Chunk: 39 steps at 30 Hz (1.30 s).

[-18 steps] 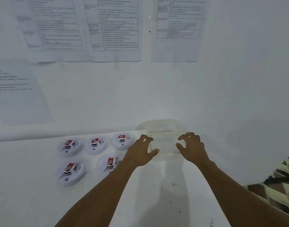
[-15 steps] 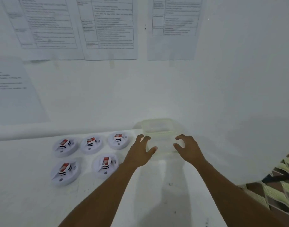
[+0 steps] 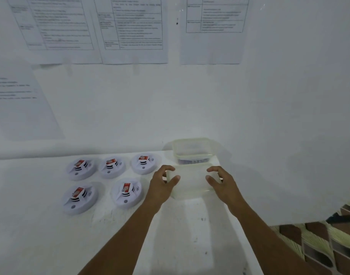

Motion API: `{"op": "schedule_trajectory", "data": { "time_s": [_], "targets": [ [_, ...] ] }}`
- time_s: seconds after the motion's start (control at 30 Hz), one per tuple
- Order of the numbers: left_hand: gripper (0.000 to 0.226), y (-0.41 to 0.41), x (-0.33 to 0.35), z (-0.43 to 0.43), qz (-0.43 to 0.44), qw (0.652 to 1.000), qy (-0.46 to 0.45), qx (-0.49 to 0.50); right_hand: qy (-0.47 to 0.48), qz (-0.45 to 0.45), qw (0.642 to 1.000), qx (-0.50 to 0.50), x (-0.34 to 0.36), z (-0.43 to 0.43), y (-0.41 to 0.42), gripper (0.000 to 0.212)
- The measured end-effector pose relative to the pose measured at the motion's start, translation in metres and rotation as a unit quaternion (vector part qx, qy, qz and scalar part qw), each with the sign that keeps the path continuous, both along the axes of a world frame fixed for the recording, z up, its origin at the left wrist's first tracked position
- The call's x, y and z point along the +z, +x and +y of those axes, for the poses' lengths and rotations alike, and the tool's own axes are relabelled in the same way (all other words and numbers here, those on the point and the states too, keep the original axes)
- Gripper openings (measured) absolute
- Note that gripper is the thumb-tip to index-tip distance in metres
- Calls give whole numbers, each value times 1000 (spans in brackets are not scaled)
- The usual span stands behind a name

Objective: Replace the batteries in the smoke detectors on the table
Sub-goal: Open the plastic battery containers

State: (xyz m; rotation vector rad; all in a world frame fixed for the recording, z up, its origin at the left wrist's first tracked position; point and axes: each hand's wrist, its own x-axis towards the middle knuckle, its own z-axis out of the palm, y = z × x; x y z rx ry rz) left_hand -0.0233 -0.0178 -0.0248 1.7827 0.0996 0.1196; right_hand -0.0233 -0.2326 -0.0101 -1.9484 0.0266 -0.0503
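Open tabletop lay bare to the left of and in front of the smoke detectors, with a clear lane running up the middle between my forearms. The rear edge met the wall. The right edge ran diagonally close beside my right forearm, with patterned floor beyond it, so I had little room on that side.

My left hand gripped the left side of the near container, fingers curled over its edge and thumb on the front. My right hand gripped the right side likewise. The far container stood just behind, against the wall, with dark items inside that I could not identify.

Half a second earlier both hands had been spread and short of the containers; they had since closed on the near one.

Count: five smoke detectors, three in the back row and two in front, well left of the containers; five red-labelled batteries, one on each; two containers; four printed sheets on the wall.
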Motion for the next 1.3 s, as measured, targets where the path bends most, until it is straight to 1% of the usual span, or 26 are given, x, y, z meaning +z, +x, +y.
{"op": "schedule_trajectory", "data": {
  "time_s": [0.1, 0.13, 0.23, 0.27, 0.37, 0.43, 0.5, 0.57, 0.67, 0.73, 0.83, 0.9, 0.97, 1.0, 1.07, 1.17, 1.3],
  "targets": [
    [17, 2, 2, -1, 16, 999, -51, 0, 32, 29, 999, 20, 4, -1, 3, 9],
    [16, 3, 3, -1, 10, 999, -46, 4, 46, 44, 998, 25, 6, -2, 4, 9],
    [13, 5, 3, -1, -12, 1000, 24, 0, 68, 87, 993, 46, 10, -4, 7, 12],
    [15, 4, 3, 0, -17, 999, 33, -6, 71, 97, 991, 52, 11, -4, 8, 12],
    [23, 7, 3, 6, -46, 996, 52, -53, 83, 122, 987, 58, 11, -5, 8, 12],
    [25, 12, 3, 9, -43, 993, 63, -90, 91, 129, 986, 57, 9, -5, 8, 11],
    [25, 16, 4, 10, -48, 990, 74, -106, 79, 110, 990, 43, 10, -5, 8, 8],
    [26, 18, 4, 12, -58, 988, 87, -110, 42, 87, 995, 26, 14, -5, 7, 6],
    [25, 17, 4, 13, -70, 986, 104, -112, 24, 60, 998, 2, 14, -4, 0, 12],
    [27, 14, 5, 13, -81, 984, 127, -91, 18, 23, 998, -55, 8, -1, -7, 17],
    [40, -2, 6, 10, -63, 982, 165, -60, 53, -2, 986, -158, -4, 15, -25, 24],
    [45, -18, 7, 9, -56, 972, 221, -64, 80, 7, 984, -159, -10, 28, -38, 27],
    [42, -29, 7, 8, -71, 956, 271, -84, 76, 6, 989, -124, -14, 37, -46, 28],
    [39, -32, 7, 7, -83, 954, 273, -89, 67, 5, 992, -110, -14, 40, -48, 26],
    [33, -29, 8, 6, -90, 964, 235, -86, 76, 17, 992, -97, -9, 41, -50, 21],
    [34, -15, 9, 4, -60, 977, 181, -100, 119, 59, 987, -86, -1, 36, -47, 20],
    [37, 5, 11, -7, -27, 979, 165, -114, 96, 60, 991, -78, 10, 32, -34, 16]
  ]
}}
